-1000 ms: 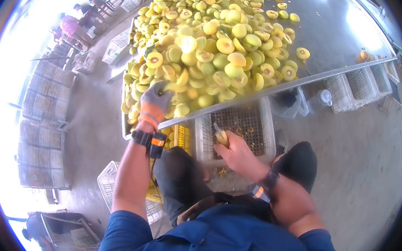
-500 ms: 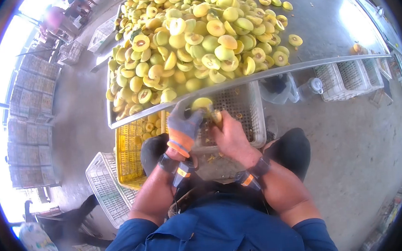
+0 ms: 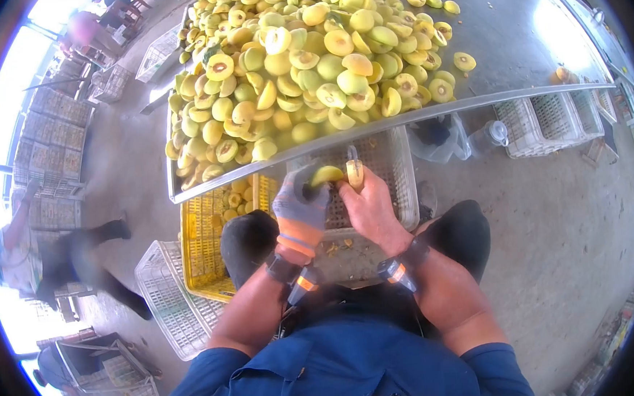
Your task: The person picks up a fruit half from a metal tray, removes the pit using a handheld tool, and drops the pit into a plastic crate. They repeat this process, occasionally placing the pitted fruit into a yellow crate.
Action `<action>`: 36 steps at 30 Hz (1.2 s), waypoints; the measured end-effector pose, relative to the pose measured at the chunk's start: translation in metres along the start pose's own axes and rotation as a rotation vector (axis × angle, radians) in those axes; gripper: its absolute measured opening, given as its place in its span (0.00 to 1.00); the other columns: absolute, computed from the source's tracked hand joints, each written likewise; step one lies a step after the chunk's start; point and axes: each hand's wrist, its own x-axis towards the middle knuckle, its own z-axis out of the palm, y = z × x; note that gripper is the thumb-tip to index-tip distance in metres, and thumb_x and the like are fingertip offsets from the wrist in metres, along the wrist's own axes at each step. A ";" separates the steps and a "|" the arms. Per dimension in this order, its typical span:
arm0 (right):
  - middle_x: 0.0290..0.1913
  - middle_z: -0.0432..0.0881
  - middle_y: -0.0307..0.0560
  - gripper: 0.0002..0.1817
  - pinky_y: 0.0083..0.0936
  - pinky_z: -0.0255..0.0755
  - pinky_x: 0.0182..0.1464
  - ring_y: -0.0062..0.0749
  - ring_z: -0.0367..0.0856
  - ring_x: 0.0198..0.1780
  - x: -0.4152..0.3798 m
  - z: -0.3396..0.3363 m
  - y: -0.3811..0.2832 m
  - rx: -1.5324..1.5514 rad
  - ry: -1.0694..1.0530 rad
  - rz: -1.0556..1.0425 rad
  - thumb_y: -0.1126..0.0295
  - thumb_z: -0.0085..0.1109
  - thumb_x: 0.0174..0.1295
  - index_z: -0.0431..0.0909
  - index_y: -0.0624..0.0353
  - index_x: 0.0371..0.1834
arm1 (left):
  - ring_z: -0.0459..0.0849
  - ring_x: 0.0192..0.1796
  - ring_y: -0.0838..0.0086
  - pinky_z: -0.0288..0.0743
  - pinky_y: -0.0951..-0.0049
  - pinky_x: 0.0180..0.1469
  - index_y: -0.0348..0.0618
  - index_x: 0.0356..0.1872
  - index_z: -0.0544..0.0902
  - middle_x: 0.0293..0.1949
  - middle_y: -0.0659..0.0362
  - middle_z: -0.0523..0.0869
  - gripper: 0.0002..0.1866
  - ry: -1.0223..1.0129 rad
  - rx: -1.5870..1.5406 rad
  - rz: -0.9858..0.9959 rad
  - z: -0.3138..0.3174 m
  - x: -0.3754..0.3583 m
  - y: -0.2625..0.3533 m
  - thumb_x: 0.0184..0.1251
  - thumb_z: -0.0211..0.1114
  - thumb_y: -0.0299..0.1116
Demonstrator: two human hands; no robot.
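My left hand, in a grey and orange glove, is closed around a yellow-green fruit half. Close beside it, my bare right hand grips a tool with a light wooden handle and a curved metal end pointing away from me. Both hands are over a pale plastic crate between my knees. Just beyond them, a large pile of halved fruit lies on the metal table.
A yellow crate with fruit stands left of my knees, beside an empty white crate. White crates and a clear plastic jug are at right. A person walks at left.
My right hand has turned, and the tool's handle and metal end now show upright. The fruit half looks tilted in my left hand. The person at left has moved further forward.
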 end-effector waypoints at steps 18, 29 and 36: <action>0.43 0.86 0.76 0.14 0.60 0.78 0.53 0.79 0.84 0.51 -0.022 0.002 0.011 -0.298 -0.168 0.122 0.71 0.61 0.69 0.74 0.68 0.53 | 0.91 0.50 0.74 0.85 0.71 0.55 0.35 0.57 0.87 0.49 0.54 0.95 0.20 0.029 -0.104 -0.182 0.004 0.008 -0.012 0.67 0.81 0.26; 0.47 0.83 0.75 0.15 0.57 0.76 0.56 0.78 0.82 0.55 -0.016 0.012 0.029 -0.185 -0.245 0.089 0.71 0.60 0.68 0.73 0.68 0.52 | 0.91 0.46 0.70 0.84 0.70 0.52 0.38 0.57 0.85 0.46 0.52 0.93 0.19 0.078 0.089 0.034 0.007 0.004 -0.013 0.68 0.79 0.26; 0.46 0.85 0.70 0.13 0.52 0.78 0.56 0.68 0.85 0.51 -0.005 0.009 0.011 0.059 -0.386 0.361 0.70 0.57 0.70 0.75 0.69 0.52 | 0.90 0.49 0.62 0.84 0.66 0.53 0.38 0.58 0.85 0.49 0.50 0.91 0.18 0.050 -0.025 -0.017 0.003 0.002 -0.020 0.68 0.77 0.25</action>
